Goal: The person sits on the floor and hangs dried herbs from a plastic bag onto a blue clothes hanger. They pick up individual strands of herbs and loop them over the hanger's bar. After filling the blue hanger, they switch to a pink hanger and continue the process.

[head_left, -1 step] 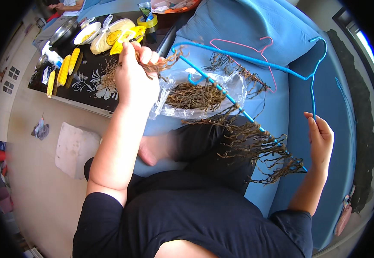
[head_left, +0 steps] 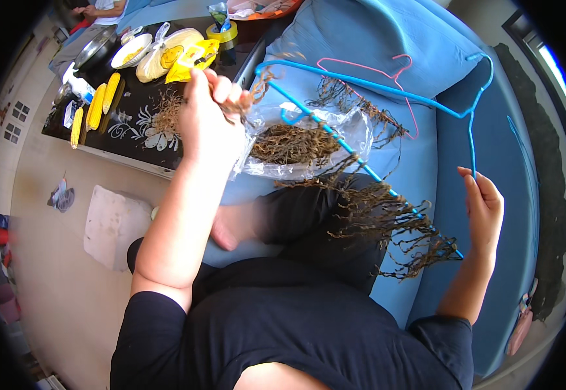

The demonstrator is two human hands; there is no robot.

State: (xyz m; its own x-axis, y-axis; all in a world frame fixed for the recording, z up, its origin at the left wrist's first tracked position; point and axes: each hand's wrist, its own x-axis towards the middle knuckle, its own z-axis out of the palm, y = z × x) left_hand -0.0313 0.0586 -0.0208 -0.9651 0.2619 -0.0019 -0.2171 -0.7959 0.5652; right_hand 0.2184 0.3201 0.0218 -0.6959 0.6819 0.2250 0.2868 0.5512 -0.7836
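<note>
A clump of thin brown dried strands [head_left: 242, 107] is pinched in the closed fingers of my left hand [head_left: 211, 127], over the edge of the black table. My right hand [head_left: 486, 205] grips a blue hanger [head_left: 361, 84] by its right side. The hanger is tilted across my lap. Many shrivelled dark strands [head_left: 374, 211] dangle from its lower bar, thickest toward the lower right end. Beneath the hanger, a clear plastic bag [head_left: 361, 130] lies on the blue sofa with a heap of similar dried strands [head_left: 296, 144] in it.
On the sofa, a pink hanger [head_left: 396, 78] carries more strands. The black table [head_left: 123, 123] holds corn cobs [head_left: 95, 114], a white bowl [head_left: 131, 52], a yellow packet [head_left: 192, 60], tape rolls [head_left: 223, 34] and brown scraps [head_left: 168, 114]. A pale stool [head_left: 117, 224] stands on the floor. Another person [head_left: 101, 12] sits far left.
My left hand has moved slightly right and down with its clump. The blue hanger and my right hand have shifted a little to the left.
</note>
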